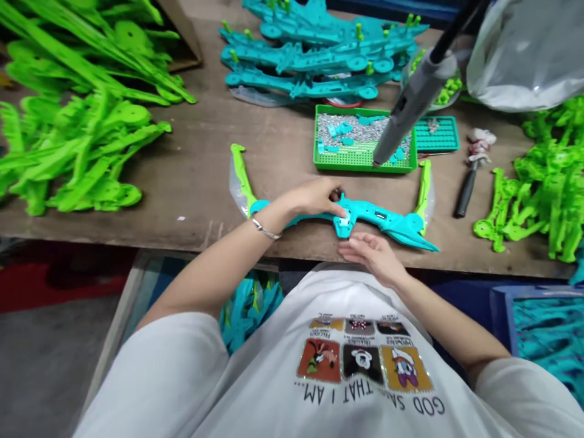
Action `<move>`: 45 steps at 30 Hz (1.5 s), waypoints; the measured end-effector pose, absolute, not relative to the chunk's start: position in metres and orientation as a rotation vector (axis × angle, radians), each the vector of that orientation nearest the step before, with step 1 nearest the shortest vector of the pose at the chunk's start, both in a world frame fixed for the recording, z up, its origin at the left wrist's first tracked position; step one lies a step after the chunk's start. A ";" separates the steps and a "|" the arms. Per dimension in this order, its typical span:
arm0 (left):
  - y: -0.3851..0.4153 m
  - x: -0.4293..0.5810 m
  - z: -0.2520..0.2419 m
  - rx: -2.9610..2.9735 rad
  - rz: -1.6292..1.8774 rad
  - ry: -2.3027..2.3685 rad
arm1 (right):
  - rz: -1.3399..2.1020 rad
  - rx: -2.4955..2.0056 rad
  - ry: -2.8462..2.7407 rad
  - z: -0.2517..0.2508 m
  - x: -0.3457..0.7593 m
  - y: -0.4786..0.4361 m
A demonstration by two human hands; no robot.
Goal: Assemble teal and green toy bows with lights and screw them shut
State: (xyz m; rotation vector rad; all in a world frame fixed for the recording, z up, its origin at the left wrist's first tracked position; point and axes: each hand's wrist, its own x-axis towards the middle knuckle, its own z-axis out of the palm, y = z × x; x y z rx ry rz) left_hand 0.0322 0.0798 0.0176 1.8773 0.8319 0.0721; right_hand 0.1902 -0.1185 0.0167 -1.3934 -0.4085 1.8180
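A turquoise toy bow (401, 228) with lime-green limb tips lies across the workbench in front of me. My left hand (314, 198) reaches over its middle, thumb and fingers closed around the central part. Beside the thumb a small pale patch (345, 218) shows on that part. My right hand (371, 252) is just below the bow's middle, at the near edge of the bench, its fingers stretched out toward the stub there. Whether the right fingertips touch the bow, I cannot tell.
A green tray (365, 164) of screws and small turquoise pieces stands behind the bow, with a hanging electric screwdriver (406, 109) over it. Green parts (91, 146) are heaped left and right; turquoise bow bodies (310, 58) are stacked behind. A black-handled tool (466, 191) lies at right.
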 end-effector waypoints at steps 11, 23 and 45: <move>0.079 0.029 0.024 1.682 -0.048 0.640 | 1.567 -1.129 -0.018 0.003 0.146 -0.095; 0.066 0.121 0.041 2.150 -0.053 0.659 | 1.548 -1.120 -0.011 -0.002 0.147 -0.086; 0.020 0.163 0.041 2.534 -0.383 1.024 | 1.148 -1.164 0.173 0.009 0.255 -0.150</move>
